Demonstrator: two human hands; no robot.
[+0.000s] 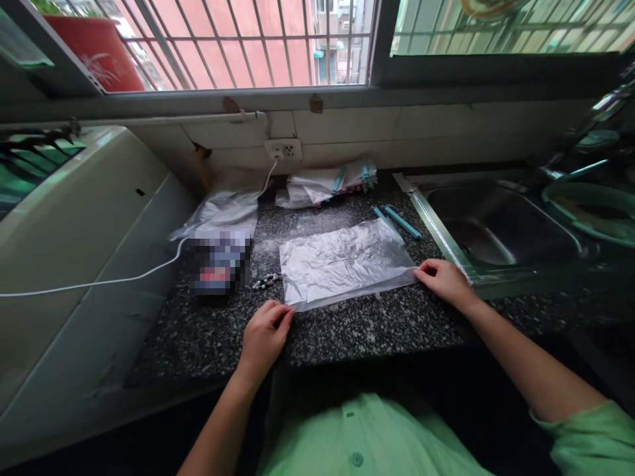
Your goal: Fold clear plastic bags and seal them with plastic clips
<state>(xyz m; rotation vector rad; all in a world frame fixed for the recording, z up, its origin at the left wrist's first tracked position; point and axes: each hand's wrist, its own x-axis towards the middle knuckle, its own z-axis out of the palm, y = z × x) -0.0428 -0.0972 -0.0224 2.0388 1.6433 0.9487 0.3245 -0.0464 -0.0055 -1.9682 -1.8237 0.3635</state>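
A clear plastic bag [342, 258] lies flat and wrinkled on the speckled dark countertop [357, 337]. My left hand [266, 332] pinches its near left corner between thumb and fingers. At the near right corner, my right hand [444, 283] grips the bag in the same way. Just beyond the bag's far right end lie two thin blue strips [401, 222], which look like bag sealing clips. A small beaded item [266, 281] rests by the bag's left edge.
Behind the bag sits a pile of plastic bags [325, 185] with blue strips. Another clear bag [225, 201] and a blurred-out phone-like object [221, 262] lie left, near a white cable [124, 280]. A steel sink [501, 221] is at right. A wall socket [284, 149] is behind.
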